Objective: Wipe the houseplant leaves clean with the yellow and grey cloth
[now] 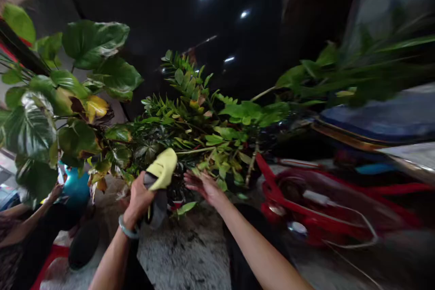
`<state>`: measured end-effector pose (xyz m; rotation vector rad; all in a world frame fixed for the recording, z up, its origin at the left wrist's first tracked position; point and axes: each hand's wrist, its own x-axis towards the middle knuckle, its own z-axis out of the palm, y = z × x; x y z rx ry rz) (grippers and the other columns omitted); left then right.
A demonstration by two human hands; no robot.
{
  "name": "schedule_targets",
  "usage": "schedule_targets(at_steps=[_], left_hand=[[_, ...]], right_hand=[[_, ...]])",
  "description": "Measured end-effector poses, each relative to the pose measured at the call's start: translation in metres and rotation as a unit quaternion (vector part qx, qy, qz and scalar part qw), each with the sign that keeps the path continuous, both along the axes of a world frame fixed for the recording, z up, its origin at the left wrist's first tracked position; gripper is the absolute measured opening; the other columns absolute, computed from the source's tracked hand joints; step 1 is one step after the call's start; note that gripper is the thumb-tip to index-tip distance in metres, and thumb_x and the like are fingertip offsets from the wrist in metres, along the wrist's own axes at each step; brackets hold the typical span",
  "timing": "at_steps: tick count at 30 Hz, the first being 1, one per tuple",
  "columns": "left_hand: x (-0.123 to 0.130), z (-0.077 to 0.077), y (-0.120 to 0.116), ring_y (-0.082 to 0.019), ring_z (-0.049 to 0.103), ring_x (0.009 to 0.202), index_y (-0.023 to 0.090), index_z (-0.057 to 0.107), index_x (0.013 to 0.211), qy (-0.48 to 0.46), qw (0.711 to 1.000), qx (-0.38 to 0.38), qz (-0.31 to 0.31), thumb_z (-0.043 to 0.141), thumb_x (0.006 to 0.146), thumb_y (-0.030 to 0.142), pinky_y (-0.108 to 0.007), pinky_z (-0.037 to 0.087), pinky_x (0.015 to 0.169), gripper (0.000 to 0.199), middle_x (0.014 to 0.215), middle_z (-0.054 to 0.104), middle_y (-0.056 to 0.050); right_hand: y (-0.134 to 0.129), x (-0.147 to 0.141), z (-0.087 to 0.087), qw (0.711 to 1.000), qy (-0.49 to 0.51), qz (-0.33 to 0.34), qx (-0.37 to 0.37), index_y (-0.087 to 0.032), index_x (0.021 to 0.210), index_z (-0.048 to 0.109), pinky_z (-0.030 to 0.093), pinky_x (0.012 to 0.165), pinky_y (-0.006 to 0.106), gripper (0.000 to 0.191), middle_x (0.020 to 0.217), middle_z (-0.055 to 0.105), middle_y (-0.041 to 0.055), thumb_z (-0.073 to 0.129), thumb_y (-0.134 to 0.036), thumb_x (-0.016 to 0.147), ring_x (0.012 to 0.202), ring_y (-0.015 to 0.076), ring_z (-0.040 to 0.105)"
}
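Note:
My left hand (138,199), with a pale bracelet at its wrist, is closed round a yellow-green slipper (163,168) and something dark grey beneath it. The slipper is tilted, its rounded end pointing up and to the right. To the right of it my right hand (204,186) reaches toward the green plants (226,145), its fingers spread and holding nothing. Its fingertips are near the slipper but apart from it. A loose green leaf (186,208) lies below, between the two hands.
Large-leaved foliage (95,45) fills the left. A red plastic object (306,217) with a pale cable stands at the right, blurred. At the lower left, a person's arm (37,213) is beside a teal object (75,186). Concrete ground (180,258) lies below.

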<state>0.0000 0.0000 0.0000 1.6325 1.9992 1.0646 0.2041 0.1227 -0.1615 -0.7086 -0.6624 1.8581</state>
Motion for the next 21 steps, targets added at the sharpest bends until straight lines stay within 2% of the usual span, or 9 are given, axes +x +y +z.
schedule_targets(at_steps=[3,5,8,11,13,15,19,21], left_hand=[[0.006,-0.002,-0.019,-0.026,0.069,0.089,0.015,0.072,0.096,-0.031,0.995,-0.015,-0.09,0.075,0.066,0.025,-0.033,0.055,0.082,0.032,0.091,0.078,-0.006],[0.01,0.002,-0.03,-0.026,0.069,0.092,0.015,0.073,0.095,-0.05,0.991,-0.02,-0.122,0.077,0.064,0.023,-0.032,0.055,0.084,0.032,0.092,0.078,-0.005],[0.015,0.012,-0.042,-0.026,0.07,0.091,0.016,0.074,0.092,-0.061,0.989,-0.034,-0.13,0.078,0.063,0.023,-0.03,0.055,0.082,0.03,0.09,0.078,-0.004],[0.014,0.009,-0.055,-0.026,0.071,0.09,0.016,0.076,0.092,-0.085,0.989,-0.034,-0.115,0.08,0.061,0.024,-0.03,0.056,0.082,0.032,0.088,0.078,-0.004],[0.007,0.001,-0.064,-0.027,0.072,0.091,0.016,0.077,0.095,-0.128,0.989,-0.003,-0.073,0.083,0.058,0.025,-0.033,0.057,0.084,0.039,0.089,0.079,-0.005],[-0.006,-0.007,-0.072,-0.028,0.073,0.088,0.016,0.077,0.096,-0.176,0.983,0.047,0.016,0.086,0.052,0.027,-0.035,0.059,0.083,0.047,0.089,0.08,-0.006],[-0.034,-0.013,-0.076,-0.027,0.072,0.08,0.016,0.075,0.094,-0.209,0.935,0.157,0.239,0.085,0.046,0.029,-0.035,0.059,0.075,0.051,0.083,0.078,-0.005],[-0.038,-0.013,-0.068,-0.026,0.072,0.081,0.017,0.073,0.098,-0.182,0.913,0.208,0.3,0.084,0.049,0.03,-0.034,0.057,0.074,0.051,0.084,0.077,-0.006]], right_hand=[[0.0,0.006,0.003,1.0,0.0,0.005,0.003,-0.024,0.087,0.075,0.06,0.093,0.049,0.03,0.102,0.082,0.0126,0.085,-0.047,0.07,0.103,0.0341,0.077],[-0.002,0.008,0.007,1.0,0.005,0.013,0.005,-0.023,0.089,0.076,0.059,0.095,0.047,0.029,0.104,0.082,0.0137,0.082,-0.047,0.074,0.104,0.0329,0.077],[-0.008,0.008,0.018,0.999,0.017,0.025,0.01,-0.022,0.094,0.077,0.06,0.091,0.043,0.028,0.106,0.082,0.0129,0.082,-0.043,0.076,0.102,0.0294,0.077],[-0.014,0.008,0.027,0.999,0.01,0.033,0.008,-0.022,0.094,0.078,0.061,0.08,0.039,0.03,0.098,0.082,0.0108,0.084,-0.042,0.074,0.091,0.0261,0.078],[-0.017,0.01,0.031,0.999,0.0,0.032,0.013,-0.021,0.091,0.078,0.06,0.075,0.038,0.033,0.092,0.082,0.0102,0.087,-0.045,0.07,0.084,0.0252,0.077],[-0.023,0.014,0.034,0.999,-0.002,0.028,0.017,-0.021,0.088,0.079,0.06,0.072,0.037,0.038,0.088,0.082,0.0097,0.09,-0.047,0.064,0.08,0.0249,0.077],[-0.053,0.022,0.043,1.0,0.017,0.025,-0.004,-0.021,0.088,0.079,0.059,0.071,0.038,0.043,0.087,0.082,0.0088,0.094,-0.048,0.058,0.076,0.0246,0.076],[-0.077,0.02,0.05,0.999,0.032,0.043,0.0,-0.021,0.09,0.08,0.059,0.072,0.038,0.042,0.09,0.082,0.0094,0.093,-0.049,0.061,0.078,0.0247,0.076]])
